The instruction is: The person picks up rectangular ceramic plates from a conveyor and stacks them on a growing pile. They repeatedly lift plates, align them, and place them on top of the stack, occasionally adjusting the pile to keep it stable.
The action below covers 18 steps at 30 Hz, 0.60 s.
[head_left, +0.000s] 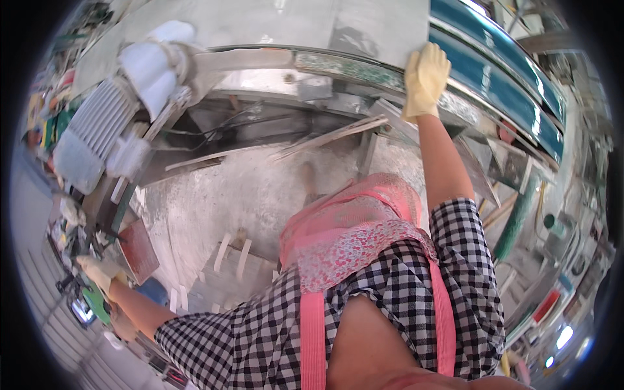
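My right hand (pixel 426 81), in a cream glove, rests at the right end of a pale grey sheet (pixel 377 29) on the bench. Its fingers point away from me and look mostly straight, over the border between the sheet and a blue-green glossy surface (pixel 481 71). My left hand (pixel 101 272), gloved in the same cream, reaches far out to the left. Close by it are a green part (pixel 96 304) and a small dark fitting (pixel 65 285). The left fingers are small and unclear, so their grip does not show.
A ribbed grey motor (pixel 97 123) with a whitish cover (pixel 153 71) stands at the left end of the bench. Loose wooden strips (pixel 331 138) lie underneath. A reddish-brown board (pixel 138 251) leans near my left arm. Green pipe (pixel 517 224) stands at the right.
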Available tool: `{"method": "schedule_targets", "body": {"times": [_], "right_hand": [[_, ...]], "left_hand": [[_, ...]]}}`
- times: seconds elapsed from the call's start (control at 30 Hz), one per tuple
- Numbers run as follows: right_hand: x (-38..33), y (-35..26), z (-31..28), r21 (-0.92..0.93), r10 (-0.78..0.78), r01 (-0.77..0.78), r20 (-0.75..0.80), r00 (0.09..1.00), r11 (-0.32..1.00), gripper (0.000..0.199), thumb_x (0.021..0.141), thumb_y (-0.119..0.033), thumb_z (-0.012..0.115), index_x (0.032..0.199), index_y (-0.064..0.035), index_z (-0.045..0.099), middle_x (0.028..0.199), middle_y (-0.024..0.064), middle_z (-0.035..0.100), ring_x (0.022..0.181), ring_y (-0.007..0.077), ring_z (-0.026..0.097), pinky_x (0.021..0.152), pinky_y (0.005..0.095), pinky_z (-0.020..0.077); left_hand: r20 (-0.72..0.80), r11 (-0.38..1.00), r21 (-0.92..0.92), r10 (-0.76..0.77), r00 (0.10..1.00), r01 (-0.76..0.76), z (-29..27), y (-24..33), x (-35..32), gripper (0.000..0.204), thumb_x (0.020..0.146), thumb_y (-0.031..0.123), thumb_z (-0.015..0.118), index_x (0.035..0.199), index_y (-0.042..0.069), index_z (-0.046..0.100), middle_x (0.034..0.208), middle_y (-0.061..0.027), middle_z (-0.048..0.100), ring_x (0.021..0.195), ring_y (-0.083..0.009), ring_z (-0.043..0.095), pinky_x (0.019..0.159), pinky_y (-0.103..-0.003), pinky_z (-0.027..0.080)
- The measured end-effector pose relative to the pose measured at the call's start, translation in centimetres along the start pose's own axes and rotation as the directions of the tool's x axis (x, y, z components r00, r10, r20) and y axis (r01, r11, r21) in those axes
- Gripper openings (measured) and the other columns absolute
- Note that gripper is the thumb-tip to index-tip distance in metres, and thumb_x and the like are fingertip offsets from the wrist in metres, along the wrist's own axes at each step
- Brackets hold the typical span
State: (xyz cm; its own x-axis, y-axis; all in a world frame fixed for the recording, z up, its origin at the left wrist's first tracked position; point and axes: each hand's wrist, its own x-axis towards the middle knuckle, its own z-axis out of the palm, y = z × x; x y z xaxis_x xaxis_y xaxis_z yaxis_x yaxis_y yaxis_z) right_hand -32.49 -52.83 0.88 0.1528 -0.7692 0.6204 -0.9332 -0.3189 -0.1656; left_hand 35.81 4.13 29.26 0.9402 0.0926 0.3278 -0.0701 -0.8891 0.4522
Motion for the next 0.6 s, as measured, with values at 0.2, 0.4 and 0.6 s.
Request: {"method": "schedule_targets", "body": {"times": [0.2, 0.4, 0.6], "right_hand": [[0.9, -1.3, -2.4, 0.007, -0.026, 0.026, 0.021, 0.999, 1.0, 0.017, 0.089, -0.02, 0.055, 0.089, -0.0033, 0.053, 0.095, 0.014, 0.057, 0.095, 0.0345, 0.054, 0.084, 0.0462, 0.0412], [0.5, -0.9, -3.1, 0.006, -0.077, 0.077, 0.001, 0.997, 0.997, 0.027, 0.094, -0.023, 0.055, 0.108, 0.0004, 0.057, 0.104, 0.016, 0.061, 0.1, 0.0353, 0.055, 0.086, 0.0459, 0.0427], [0.3, -0.2, -2.5, 0.064, 0.081, -0.086, 0.084, 0.993, 0.994, 0.045, 0.098, -0.031, 0.056, 0.131, -0.0006, 0.055, 0.116, 0.0189, 0.062, 0.105, 0.0388, 0.056, 0.093, 0.0464, 0.0443]], "left_hand": [[0.02, 0.996, 0.089, -0.008, 1.0, 0.006, -0.9, 0.7, 0.7, 0.068, 0.104, 0.053, 0.03, 0.137, -0.002, 0.053, 0.128, -0.02, 0.062, 0.114, -0.0289, 0.059, 0.099, -0.038, 0.044], [-0.105, 0.997, 0.029, 0.072, 0.992, -0.069, -3.4, 5.4, -7.9, 0.065, 0.103, 0.053, 0.032, 0.134, 0.002, 0.058, 0.123, -0.0205, 0.066, 0.115, -0.0344, 0.061, 0.099, -0.04, 0.044], [-0.327, 0.991, -0.037, 0.113, 0.938, -0.132, -2.1, 8.5, -12.7, 0.054, 0.102, 0.049, 0.038, 0.135, 0.012, 0.06, 0.129, -0.0135, 0.065, 0.116, -0.0308, 0.063, 0.098, -0.038, 0.047]]}}
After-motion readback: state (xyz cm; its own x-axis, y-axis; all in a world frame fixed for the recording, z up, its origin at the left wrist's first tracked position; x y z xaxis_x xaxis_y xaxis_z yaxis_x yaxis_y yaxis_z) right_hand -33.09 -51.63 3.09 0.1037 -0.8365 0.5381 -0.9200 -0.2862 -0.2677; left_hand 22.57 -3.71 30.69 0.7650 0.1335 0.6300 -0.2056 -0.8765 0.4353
